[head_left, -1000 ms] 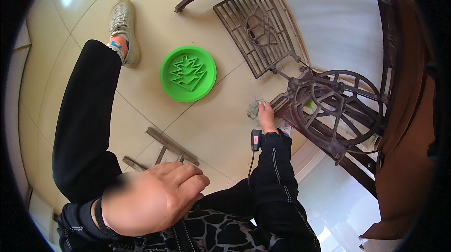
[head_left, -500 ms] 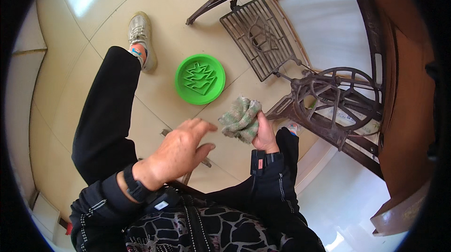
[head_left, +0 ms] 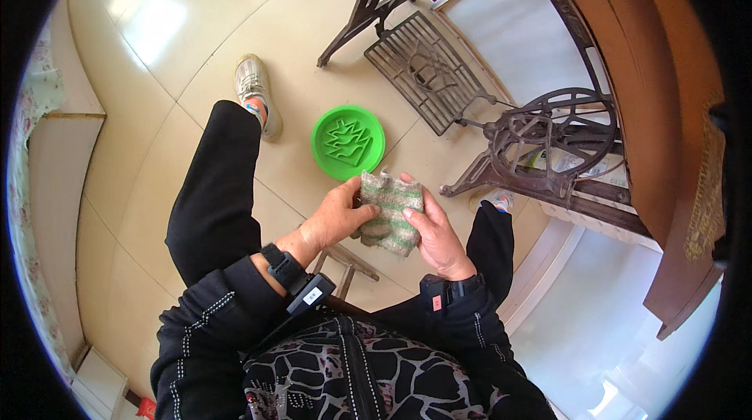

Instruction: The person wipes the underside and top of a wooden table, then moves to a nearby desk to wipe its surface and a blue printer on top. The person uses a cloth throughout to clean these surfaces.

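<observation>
Between my hands is a worn cloth [head_left: 390, 212], fuzzy, with grey-beige and green stripes, folded into a small pad. My left hand [head_left: 342, 215] grips its left edge, thumb on top and fingers behind. From the right, my right hand [head_left: 440, 237] pinches it the same way, the thumb lying on its face. Just beyond the cloth, a round green plastic basin [head_left: 319, 155] with a raised zigzag pattern in its bottom rests on the tiled floor.
An iron treadle stand with a slatted pedal [head_left: 427, 71] and spoked wheel [head_left: 552, 142] stands at the right, below a brown wooden top [head_left: 666, 99]. My left shoe [head_left: 254, 91] is left of the basin. A wooden stool [head_left: 345, 267] shows beneath me. A white cabinet [head_left: 66, 208] lines the left.
My left hand has come over and taken hold of the cloth. The cloth, crumpled in my right hand before, is now flatter. The whole view has shifted slightly.
</observation>
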The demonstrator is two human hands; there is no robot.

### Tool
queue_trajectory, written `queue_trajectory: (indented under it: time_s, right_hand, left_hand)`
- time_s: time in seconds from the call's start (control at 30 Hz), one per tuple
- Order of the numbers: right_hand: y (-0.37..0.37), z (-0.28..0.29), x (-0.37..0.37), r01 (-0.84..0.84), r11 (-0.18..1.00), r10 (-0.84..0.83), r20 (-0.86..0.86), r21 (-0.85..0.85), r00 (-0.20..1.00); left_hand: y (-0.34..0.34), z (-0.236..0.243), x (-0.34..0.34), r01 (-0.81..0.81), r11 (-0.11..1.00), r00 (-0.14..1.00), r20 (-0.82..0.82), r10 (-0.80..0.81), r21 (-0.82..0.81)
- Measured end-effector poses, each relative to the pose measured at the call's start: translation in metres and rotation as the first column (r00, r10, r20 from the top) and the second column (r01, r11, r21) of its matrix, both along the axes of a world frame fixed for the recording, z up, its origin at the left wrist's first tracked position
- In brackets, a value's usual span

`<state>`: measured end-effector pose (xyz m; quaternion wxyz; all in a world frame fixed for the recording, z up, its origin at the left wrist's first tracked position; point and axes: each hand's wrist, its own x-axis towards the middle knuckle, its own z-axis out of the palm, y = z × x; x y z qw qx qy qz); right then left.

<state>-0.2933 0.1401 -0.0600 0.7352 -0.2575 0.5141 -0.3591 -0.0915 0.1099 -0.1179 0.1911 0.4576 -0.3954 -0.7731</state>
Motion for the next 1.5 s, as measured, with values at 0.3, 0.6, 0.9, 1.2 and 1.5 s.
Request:
queue_trajectory:
  time_s: [0.3,0.6,0.9,1.2,1.5]
  right_hand:
    - [0.020,-0.032,-0.007,0.300,0.953,-0.294,-0.107,0.037,0.950]
    - [0.031,-0.061,-0.006,0.404,0.914,-0.385,-0.245,0.032,0.890]
    - [0.035,-0.057,0.014,0.163,0.974,-0.152,-0.079,0.157,0.985]
    - [0.030,-0.015,0.026,0.284,0.959,-0.278,0.211,0.003,0.937]
    - [0.036,-0.004,0.019,0.296,0.954,-0.285,0.176,-0.043,0.942]
  left_hand:
    - [0.004,-0.007,-0.003,-0.203,0.974,0.974,0.078,0.211,-0.101]
    - [0.001,0.002,0.000,-0.141,0.989,0.989,0.036,0.143,-0.049]
    - [0.008,0.007,0.002,-0.197,0.978,0.979,-0.066,0.193,-0.062]
    - [0.015,0.021,0.019,-0.295,0.954,0.940,-0.162,0.299,0.050]
    - [0.026,0.025,0.025,-0.438,0.897,0.868,-0.236,0.437,0.051]
